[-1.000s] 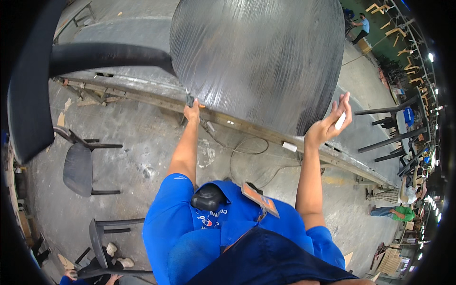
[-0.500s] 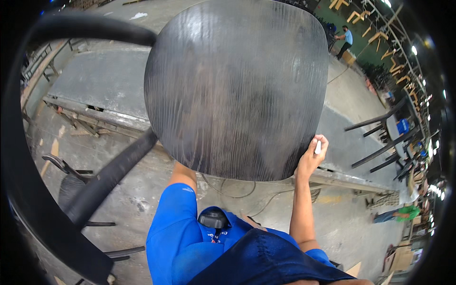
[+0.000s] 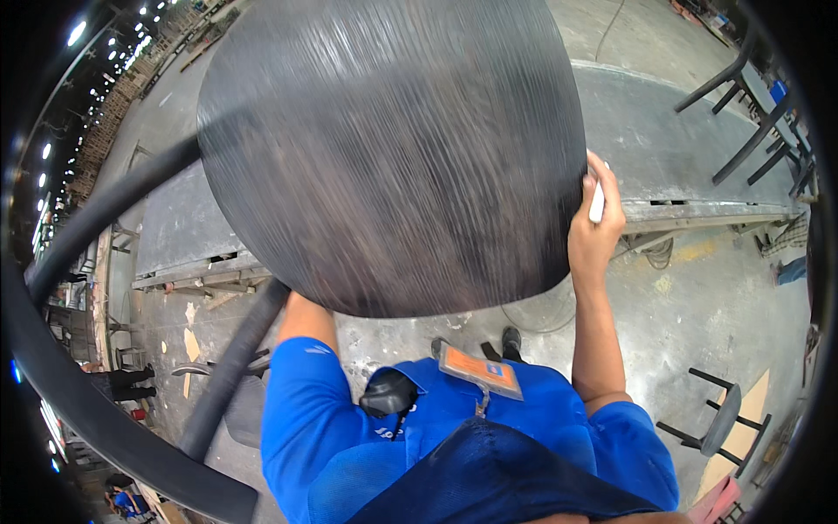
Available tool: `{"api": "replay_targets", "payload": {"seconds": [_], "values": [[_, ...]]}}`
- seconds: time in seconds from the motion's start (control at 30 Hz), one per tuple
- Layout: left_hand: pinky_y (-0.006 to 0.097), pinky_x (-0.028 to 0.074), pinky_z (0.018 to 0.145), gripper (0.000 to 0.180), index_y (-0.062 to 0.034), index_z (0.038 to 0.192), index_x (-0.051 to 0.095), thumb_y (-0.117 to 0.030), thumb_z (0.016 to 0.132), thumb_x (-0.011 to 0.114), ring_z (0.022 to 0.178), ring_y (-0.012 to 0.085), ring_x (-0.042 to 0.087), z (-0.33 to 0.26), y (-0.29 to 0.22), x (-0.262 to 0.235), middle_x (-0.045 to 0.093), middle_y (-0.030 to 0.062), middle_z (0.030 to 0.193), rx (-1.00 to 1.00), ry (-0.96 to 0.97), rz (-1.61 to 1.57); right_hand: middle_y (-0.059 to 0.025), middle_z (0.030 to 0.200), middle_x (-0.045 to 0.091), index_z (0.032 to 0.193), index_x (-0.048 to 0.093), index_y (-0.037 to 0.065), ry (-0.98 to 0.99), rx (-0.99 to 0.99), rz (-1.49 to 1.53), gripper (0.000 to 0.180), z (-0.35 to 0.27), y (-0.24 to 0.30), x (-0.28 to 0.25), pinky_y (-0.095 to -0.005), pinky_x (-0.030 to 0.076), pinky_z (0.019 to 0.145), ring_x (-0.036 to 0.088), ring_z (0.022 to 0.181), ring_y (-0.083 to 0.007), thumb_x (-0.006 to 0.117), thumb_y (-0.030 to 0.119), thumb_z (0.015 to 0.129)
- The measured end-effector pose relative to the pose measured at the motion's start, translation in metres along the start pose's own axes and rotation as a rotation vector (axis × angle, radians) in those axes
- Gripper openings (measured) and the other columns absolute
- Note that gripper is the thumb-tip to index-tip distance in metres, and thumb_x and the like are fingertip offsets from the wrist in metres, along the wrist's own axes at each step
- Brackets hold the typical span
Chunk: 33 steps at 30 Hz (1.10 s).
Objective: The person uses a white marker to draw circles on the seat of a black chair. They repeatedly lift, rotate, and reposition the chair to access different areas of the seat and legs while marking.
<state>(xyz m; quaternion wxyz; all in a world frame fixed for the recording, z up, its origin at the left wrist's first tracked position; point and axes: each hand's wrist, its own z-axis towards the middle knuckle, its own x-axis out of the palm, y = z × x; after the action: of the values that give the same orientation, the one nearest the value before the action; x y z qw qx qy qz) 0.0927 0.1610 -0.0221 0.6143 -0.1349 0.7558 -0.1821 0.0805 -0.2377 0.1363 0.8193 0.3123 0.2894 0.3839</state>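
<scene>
A black wooden chair is held up in front of me, its broad, grained seat [image 3: 393,175] facing me. Its curved backrest [image 3: 100,415] sweeps round at the left, joined to the seat by dark posts [image 3: 236,375]. My right hand [image 3: 597,237] is closed at the seat's right edge, fingers curled round the rim. A small white stick-like thing [image 3: 597,206] is also tucked in those fingers; its kind is unclear. My left forearm [image 3: 307,320] goes up behind the seat's lower left edge, which hides the left hand and its fingers.
A long grey worktable [image 3: 646,131] stretches behind the chair. Black chairs stand on it at the right [image 3: 759,109]. Another small black chair [image 3: 720,419] lies on the floor, lower right, by a tan board [image 3: 752,406]. A dark chair [image 3: 240,406] is partly hidden at lower left.
The chair has shifted left and tilted slightly, with my right hand still at its edge. My view has swung round, bringing my shoes and the floor chair at lower right into sight.
</scene>
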Motion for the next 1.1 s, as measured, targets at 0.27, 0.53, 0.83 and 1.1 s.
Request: {"api": "replay_targets", "payload": {"seconds": [0.27,0.53,0.83,1.1], "values": [[0.040,0.049,0.081,0.041,0.0019,0.117,0.057,-0.029,0.090,0.063,0.099,0.0277,0.063,0.034,-0.012,-0.060,0.065,0.0165,0.107,0.241,0.304,0.164,-0.0208,0.104,0.066,0.113,0.064,0.005,-0.001,0.082,-0.030,0.025,0.061,0.034,0.054,-0.0392,0.048,0.087,0.063,0.103,-0.0322,0.053,0.006,0.091],[0.040,0.045,0.091,0.052,-0.0050,0.135,0.041,-0.039,0.096,0.051,0.113,0.0273,0.055,-0.091,0.040,-0.114,0.053,0.0161,0.130,-0.063,-0.971,-1.020,-0.0209,0.106,0.065,0.114,0.064,0.010,0.045,0.021,-0.351,0.033,0.122,0.019,0.109,-0.0443,0.048,0.085,0.061,0.100,-0.0386,0.051,0.006,0.084],[0.038,0.049,0.087,0.043,0.0011,0.124,0.043,-0.021,0.091,0.062,0.089,0.0206,0.062,-0.055,-0.025,-0.194,0.063,0.0136,0.102,0.635,-1.145,-0.985,-0.0194,0.108,0.065,0.119,0.061,0.008,0.026,0.000,-0.190,0.030,0.079,0.031,0.083,-0.0385,0.047,0.086,0.064,0.100,-0.0323,0.052,0.006,0.090],[0.031,0.052,0.060,0.020,-0.0025,0.089,0.051,-0.019,0.091,0.063,0.060,0.0165,0.056,-0.056,-0.072,-0.156,0.055,0.0065,0.068,0.447,-1.819,-1.203,-0.0117,0.117,0.064,0.120,0.060,0.001,0.062,-0.085,-0.114,0.027,0.049,0.027,0.039,-0.0328,0.044,0.093,0.060,0.107,-0.0220,0.052,0.011,0.096]]}}
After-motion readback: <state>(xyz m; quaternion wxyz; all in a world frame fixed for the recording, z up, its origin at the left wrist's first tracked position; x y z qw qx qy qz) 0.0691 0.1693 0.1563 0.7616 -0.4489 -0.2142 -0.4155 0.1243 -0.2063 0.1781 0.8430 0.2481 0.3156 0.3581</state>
